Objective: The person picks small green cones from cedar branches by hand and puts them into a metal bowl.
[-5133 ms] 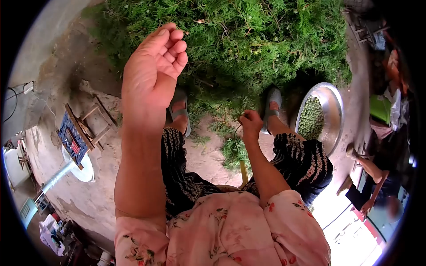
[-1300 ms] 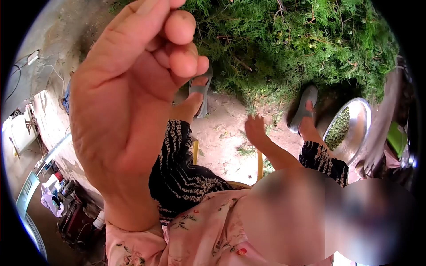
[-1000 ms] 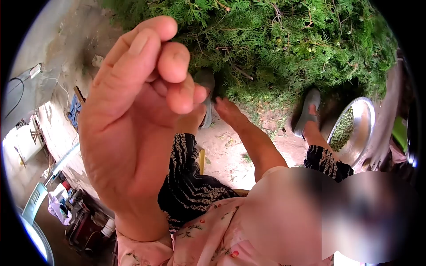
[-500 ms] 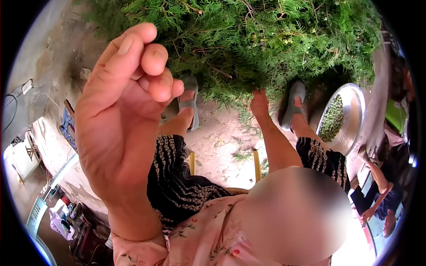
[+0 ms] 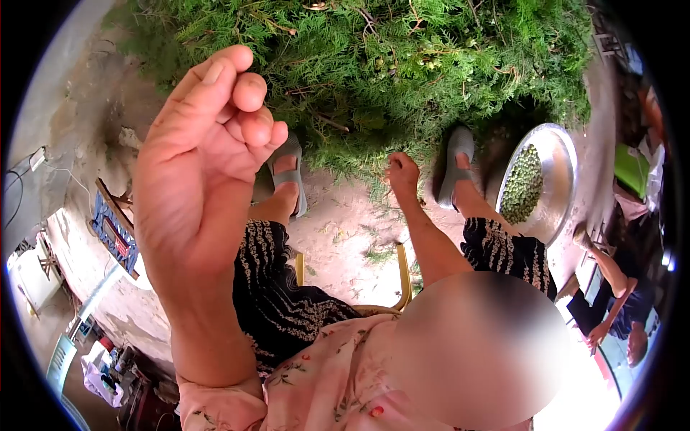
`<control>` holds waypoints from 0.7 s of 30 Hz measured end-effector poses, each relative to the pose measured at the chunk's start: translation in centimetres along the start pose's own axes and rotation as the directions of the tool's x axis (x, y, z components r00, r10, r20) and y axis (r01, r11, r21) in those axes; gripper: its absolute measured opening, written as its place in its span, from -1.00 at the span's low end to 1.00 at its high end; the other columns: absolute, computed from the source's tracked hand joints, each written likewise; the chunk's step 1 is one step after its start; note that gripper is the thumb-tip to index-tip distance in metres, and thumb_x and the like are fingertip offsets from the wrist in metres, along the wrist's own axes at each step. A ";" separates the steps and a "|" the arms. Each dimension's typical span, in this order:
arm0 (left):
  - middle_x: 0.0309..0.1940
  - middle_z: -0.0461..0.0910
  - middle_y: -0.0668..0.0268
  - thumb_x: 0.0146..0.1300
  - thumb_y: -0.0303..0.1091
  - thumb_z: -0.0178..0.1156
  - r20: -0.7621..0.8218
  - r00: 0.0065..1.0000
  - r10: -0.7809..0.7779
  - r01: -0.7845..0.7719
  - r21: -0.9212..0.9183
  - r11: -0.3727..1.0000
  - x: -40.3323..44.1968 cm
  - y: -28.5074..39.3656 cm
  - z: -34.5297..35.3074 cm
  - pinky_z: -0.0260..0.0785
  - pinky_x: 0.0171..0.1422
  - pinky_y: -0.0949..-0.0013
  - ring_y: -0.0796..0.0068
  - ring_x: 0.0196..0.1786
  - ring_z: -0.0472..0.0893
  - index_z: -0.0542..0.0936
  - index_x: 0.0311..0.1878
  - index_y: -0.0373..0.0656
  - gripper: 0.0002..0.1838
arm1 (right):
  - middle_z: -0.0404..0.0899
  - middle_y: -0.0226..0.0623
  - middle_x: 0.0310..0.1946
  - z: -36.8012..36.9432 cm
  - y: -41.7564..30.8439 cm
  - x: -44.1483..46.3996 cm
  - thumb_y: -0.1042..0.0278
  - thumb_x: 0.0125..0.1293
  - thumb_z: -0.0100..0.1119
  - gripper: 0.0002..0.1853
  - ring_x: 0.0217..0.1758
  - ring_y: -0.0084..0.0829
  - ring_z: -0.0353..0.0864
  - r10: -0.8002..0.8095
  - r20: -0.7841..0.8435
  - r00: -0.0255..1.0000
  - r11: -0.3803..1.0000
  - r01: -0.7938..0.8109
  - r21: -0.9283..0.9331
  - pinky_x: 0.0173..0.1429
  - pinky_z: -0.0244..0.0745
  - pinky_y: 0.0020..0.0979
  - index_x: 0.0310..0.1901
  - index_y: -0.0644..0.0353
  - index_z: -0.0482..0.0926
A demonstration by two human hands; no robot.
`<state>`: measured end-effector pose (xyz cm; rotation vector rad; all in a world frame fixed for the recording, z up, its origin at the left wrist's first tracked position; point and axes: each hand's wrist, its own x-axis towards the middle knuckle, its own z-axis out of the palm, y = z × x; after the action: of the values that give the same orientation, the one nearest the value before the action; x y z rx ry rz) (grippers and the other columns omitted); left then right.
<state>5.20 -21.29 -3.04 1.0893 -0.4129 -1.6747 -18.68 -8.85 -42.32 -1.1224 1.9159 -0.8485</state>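
My left hand (image 5: 205, 158) is raised close to the camera, palm showing. Its fingers curl in and the thumb presses against the index finger; nothing shows in it. My right hand (image 5: 404, 174) is lower down, over the ground between my feet, just short of the cut evergreen branches (image 5: 431, 68). Its fingers are closed, and whatever they may hold is too small to make out. The pile of feathery green branches spreads across the top of the view. Small green cones or seeds (image 5: 523, 188) lie in a wide metal basin (image 5: 557, 176) at the right.
My grey shoes (image 5: 287, 176) stand at the pile's edge. A chair's yellow metal leg (image 5: 404, 273) shows beneath me. At far right another person (image 5: 625, 302) sits with bent arms. A blue woven item (image 5: 113, 233) leans at the left, and clutter (image 5: 108, 366) lies lower left.
My right hand has drawn back from the branches toward me and its fingers now show. The view has shifted slightly; my left hand keeps its curled shape.
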 end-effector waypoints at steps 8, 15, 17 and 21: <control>-0.44 0.40 0.43 0.31 -0.34 0.00 0.027 1.000 0.002 -0.002 0.012 1.000 0.1 -0.7 0.2 0.36 -0.18 0.47 0.64 -0.48 0.39 0.45 -0.07 -0.23 -0.79 | 0.55 -0.18 -0.52 2.4 -9.4 2.3 0.47 0.09 0.18 -0.86 -0.50 -0.43 0.53 0.376 -0.019 0.926 0.883 -0.353 0.310 -0.46 0.43 -0.36 -0.37 0.39 0.54; -0.44 0.42 0.43 0.31 -0.34 -0.01 -0.012 0.999 -0.044 0.044 0.007 0.999 0.1 -0.7 0.9 0.34 -0.21 0.48 0.65 -0.48 0.39 0.48 -0.09 -0.21 -0.80 | 0.55 -0.15 -0.52 6.4 -3.5 5.5 0.59 0.13 0.01 -0.87 -0.65 -0.32 0.57 0.232 -0.175 0.957 0.961 -0.254 -0.109 -0.69 0.47 -0.41 -0.30 0.42 0.52; -0.44 0.41 0.43 0.31 -0.34 -0.01 -0.001 0.999 -0.043 0.043 0.002 0.999 0.2 -0.6 0.8 0.33 -0.21 0.48 0.65 -0.48 0.38 0.48 -0.09 -0.21 -0.80 | 0.55 -0.16 -0.49 5.4 -5.0 4.6 0.57 0.13 0.01 -0.86 -0.63 -0.32 0.57 0.255 -0.153 0.955 0.958 -0.271 -0.095 -0.66 0.48 -0.41 -0.29 0.43 0.50; -0.45 0.41 0.44 0.30 -0.33 0.01 -0.008 1.000 -0.028 0.028 -0.010 1.000 0.0 -0.6 0.8 0.34 -0.21 0.48 0.65 -0.49 0.38 0.48 -0.10 -0.21 -0.80 | 0.51 -0.21 -0.40 1.0 -7.8 1.4 0.45 0.17 0.06 -0.81 -0.52 -0.42 0.53 0.544 0.069 0.836 0.695 -0.495 0.521 -0.50 0.52 -0.42 -0.22 0.37 0.50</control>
<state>4.16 -21.25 -3.07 1.0987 -0.3853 -1.6952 -15.07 -13.34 -36.79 -0.1824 1.7716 -1.0082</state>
